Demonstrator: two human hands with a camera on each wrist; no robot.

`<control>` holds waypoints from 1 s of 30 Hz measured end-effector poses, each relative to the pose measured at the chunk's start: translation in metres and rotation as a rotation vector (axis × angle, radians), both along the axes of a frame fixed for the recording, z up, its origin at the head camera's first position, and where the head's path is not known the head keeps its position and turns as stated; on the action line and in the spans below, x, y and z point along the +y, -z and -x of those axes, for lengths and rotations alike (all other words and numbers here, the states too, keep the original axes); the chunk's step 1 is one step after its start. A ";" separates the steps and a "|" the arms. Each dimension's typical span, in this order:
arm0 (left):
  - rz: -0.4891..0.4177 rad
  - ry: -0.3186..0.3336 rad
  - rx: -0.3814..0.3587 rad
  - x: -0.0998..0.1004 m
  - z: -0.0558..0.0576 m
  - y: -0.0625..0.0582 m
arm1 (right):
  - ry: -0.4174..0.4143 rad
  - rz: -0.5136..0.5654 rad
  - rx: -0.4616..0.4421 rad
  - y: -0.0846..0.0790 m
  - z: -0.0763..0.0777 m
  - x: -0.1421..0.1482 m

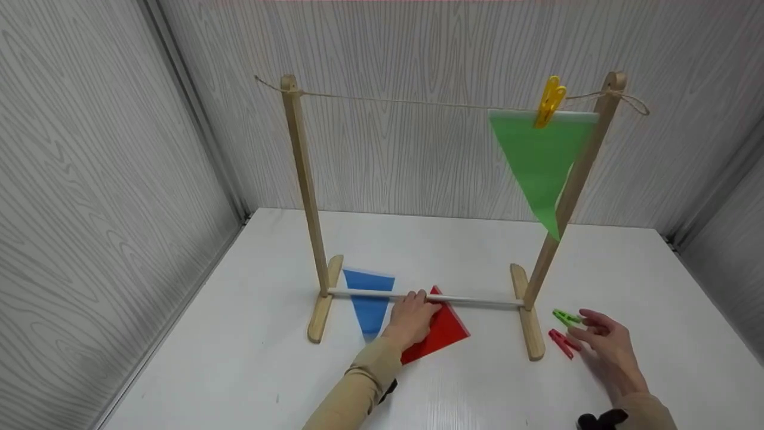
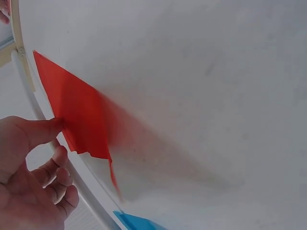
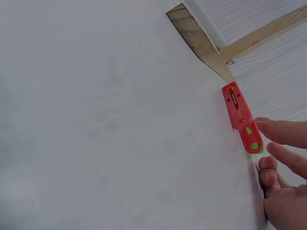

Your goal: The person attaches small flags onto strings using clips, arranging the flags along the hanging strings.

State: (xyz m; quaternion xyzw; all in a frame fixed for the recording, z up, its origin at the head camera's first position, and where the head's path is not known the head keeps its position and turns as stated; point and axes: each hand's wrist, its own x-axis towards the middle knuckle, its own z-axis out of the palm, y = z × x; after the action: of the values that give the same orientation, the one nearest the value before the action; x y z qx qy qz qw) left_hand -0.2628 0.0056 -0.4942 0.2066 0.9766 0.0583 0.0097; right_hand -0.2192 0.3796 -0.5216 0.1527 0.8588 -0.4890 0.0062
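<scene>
My left hand (image 1: 412, 322) pinches the edge of a red pennant (image 1: 444, 331) between thumb and fingers, just in front of the stand's white crossbar. In the left wrist view the red pennant (image 2: 76, 108) is partly raised and casts a shadow. A blue pennant (image 1: 371, 307) lies under the crossbar to its left. At the right, my right hand (image 1: 609, 346) hovers with parted fingers beside a green clothespin (image 1: 564, 317) and a red clothespin (image 1: 561, 344). In the right wrist view the red clothespin (image 3: 240, 112) overlaps the green one, fingertips close to its end.
A wooden stand with a left post (image 1: 307, 191) and right post (image 1: 573, 197) carries a string (image 1: 418, 103). From it hangs a green pennant (image 1: 540, 161), clipped by a yellow clothespin (image 1: 549, 103). Grey wood-grain panels (image 1: 418, 48) surround the white table (image 1: 239, 370).
</scene>
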 end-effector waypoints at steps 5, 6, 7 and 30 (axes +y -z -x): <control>-0.044 0.001 0.033 0.000 0.003 -0.001 | -0.002 -0.010 -0.011 0.000 0.001 0.000; -0.060 -0.001 0.035 -0.001 0.003 -0.001 | -0.002 -0.012 -0.015 0.000 0.001 -0.001; -0.071 -0.001 0.038 -0.001 0.003 -0.001 | -0.001 -0.014 -0.019 0.000 0.001 -0.001; -0.256 0.025 -0.006 -0.007 0.004 0.001 | 0.008 -0.036 0.004 0.001 0.000 -0.001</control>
State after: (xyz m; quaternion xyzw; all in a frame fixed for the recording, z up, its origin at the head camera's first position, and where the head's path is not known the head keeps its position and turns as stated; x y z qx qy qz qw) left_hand -0.2671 -0.0013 -0.4950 0.2184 0.9585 0.1828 -0.0129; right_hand -0.2196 0.3785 -0.5223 0.1554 0.8668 -0.4738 -0.0004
